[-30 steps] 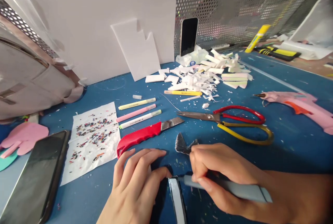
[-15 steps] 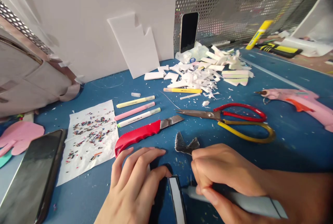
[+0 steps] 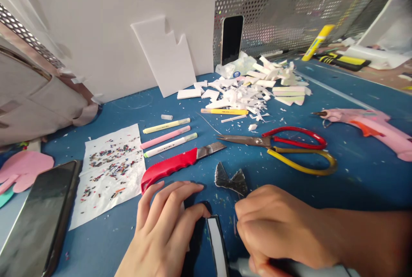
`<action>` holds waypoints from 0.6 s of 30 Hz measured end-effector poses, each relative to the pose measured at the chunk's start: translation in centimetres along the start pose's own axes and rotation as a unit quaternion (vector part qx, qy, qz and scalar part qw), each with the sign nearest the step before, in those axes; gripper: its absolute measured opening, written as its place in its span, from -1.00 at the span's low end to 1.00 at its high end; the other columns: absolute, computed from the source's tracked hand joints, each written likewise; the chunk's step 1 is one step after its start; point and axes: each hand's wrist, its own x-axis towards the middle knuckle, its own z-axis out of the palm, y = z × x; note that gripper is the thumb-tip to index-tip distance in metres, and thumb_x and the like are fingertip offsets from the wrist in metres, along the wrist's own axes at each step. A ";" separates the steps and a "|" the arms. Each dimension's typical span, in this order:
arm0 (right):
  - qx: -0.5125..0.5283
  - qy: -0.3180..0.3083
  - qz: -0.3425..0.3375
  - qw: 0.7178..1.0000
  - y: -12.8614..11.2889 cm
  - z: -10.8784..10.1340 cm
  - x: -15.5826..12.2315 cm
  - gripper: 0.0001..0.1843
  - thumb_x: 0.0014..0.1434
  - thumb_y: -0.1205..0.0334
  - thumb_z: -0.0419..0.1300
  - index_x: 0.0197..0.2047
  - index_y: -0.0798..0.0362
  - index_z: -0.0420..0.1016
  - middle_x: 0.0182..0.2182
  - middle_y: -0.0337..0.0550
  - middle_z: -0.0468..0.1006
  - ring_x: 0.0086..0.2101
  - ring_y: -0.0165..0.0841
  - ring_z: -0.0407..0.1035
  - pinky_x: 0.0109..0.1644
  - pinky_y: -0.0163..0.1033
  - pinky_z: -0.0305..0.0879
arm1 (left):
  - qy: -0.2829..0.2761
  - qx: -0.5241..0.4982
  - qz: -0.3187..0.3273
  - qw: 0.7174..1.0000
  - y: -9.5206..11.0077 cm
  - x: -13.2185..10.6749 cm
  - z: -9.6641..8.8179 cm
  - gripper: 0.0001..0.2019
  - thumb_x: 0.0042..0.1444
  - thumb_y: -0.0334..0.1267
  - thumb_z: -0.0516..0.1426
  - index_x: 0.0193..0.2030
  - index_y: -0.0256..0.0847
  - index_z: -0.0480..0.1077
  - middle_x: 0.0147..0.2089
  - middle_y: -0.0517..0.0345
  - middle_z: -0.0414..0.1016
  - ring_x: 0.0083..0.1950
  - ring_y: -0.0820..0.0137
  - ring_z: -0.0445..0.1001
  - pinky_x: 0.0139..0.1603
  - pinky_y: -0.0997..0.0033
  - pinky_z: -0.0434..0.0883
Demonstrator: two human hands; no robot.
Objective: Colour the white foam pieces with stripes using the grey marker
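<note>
My left hand (image 3: 162,229) lies with its fingers spread flat on a dark-edged white foam piece (image 3: 216,245) at the near edge of the blue mat, pressing it down. My right hand (image 3: 280,229) is closed round a grey marker (image 3: 302,270) whose tip is at the piece's right edge. A small black bow-shaped cutout (image 3: 231,179) lies just beyond my right knuckles. A red utility knife (image 3: 175,165) with its blade out lies just beyond my left fingers.
Red-and-yellow scissors (image 3: 289,148), a pink glue gun (image 3: 367,124), three pastel markers (image 3: 167,134), a heap of white foam scraps (image 3: 251,88), a paper sheet with confetti bits (image 3: 111,169), a phone (image 3: 37,219) at the left and white foam boards (image 3: 112,28) behind.
My right hand has slid towards me along the piece's edge with the marker, so most of the marker has left the view. The left hand has stayed in place.
</note>
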 end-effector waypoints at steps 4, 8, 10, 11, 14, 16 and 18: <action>0.003 -0.032 -0.018 0.999 0.2 -0.1 -0.1 -0.78 0.13 0.43 0.12 -0.36 -0.02 0.12 -0.53 -0.37 0.21 -0.55 -0.42 0.11 -0.49 -0.26 -0.07 | -0.012 -0.002 -0.001 1.000 0.1 0.0 -0.1 -0.59 0.36 0.10 -0.20 0.07 -0.08 0.23 0.24 0.04 0.23 0.33 0.31 0.05 0.35 0.15 -0.13; -0.026 -0.068 -0.038 0.997 0.1 -0.4 0.5 -0.72 0.11 0.43 0.12 -0.41 -0.03 0.05 -0.55 -0.37 0.17 -0.54 -0.41 0.10 -0.51 -0.24 -0.06 | -0.012 0.002 -0.010 1.000 0.1 -0.1 0.0 -0.72 0.41 -0.11 -0.19 0.07 -0.07 0.24 0.25 0.04 0.25 0.34 0.27 0.08 0.35 0.11 -0.11; -0.040 -0.092 -0.043 0.994 0.2 -0.4 0.7 -0.71 0.11 0.47 0.09 -0.42 -0.04 0.03 -0.54 -0.34 0.24 -0.52 -0.39 0.15 -0.50 -0.24 -0.01 | -0.007 0.009 -0.015 1.000 0.2 -0.1 0.0 -0.72 0.40 -0.11 -0.18 0.06 -0.07 0.24 0.24 0.01 0.27 0.32 0.23 0.13 0.34 0.08 -0.09; -0.032 -0.098 -0.049 0.993 0.2 -0.4 0.6 -0.72 0.11 0.47 0.09 -0.42 -0.04 0.04 -0.53 -0.34 0.28 -0.51 -0.39 0.18 -0.50 -0.24 0.02 | -0.005 0.010 -0.015 1.000 0.3 0.0 -0.1 -0.73 0.39 -0.10 -0.17 0.05 -0.07 0.24 0.23 0.01 0.29 0.31 0.22 0.14 0.34 0.08 -0.09; 0.029 -0.041 -0.041 0.998 0.1 -0.3 0.3 -0.78 0.13 0.41 0.11 -0.36 -0.03 0.10 -0.52 -0.34 0.35 -0.51 -0.41 0.24 -0.45 -0.26 0.11 | -0.009 0.004 -0.007 1.000 0.2 0.1 -0.1 -0.71 0.40 -0.07 -0.18 0.07 -0.07 0.23 0.22 0.02 0.29 0.33 0.26 0.11 0.35 0.12 -0.11; 0.029 0.031 0.006 0.999 -0.3 -0.2 0.1 -0.81 0.14 0.41 0.10 -0.32 -0.01 0.13 -0.53 -0.33 0.34 -0.53 -0.43 0.23 -0.44 -0.27 0.12 | -0.008 0.002 -0.002 1.000 0.1 0.1 -0.1 -0.71 0.41 -0.07 -0.17 0.07 -0.07 0.23 0.23 0.03 0.27 0.35 0.30 0.08 0.35 0.15 -0.12; -0.007 0.061 0.047 0.997 -0.7 -0.2 0.0 -0.83 0.16 0.44 0.07 -0.30 0.00 0.15 -0.52 -0.31 0.34 -0.53 -0.42 0.23 -0.44 -0.26 0.10 | -0.007 0.007 0.001 1.000 0.0 0.0 -0.1 -0.70 0.40 -0.03 -0.16 0.07 -0.07 0.24 0.23 0.03 0.27 0.34 0.30 0.09 0.34 0.14 -0.11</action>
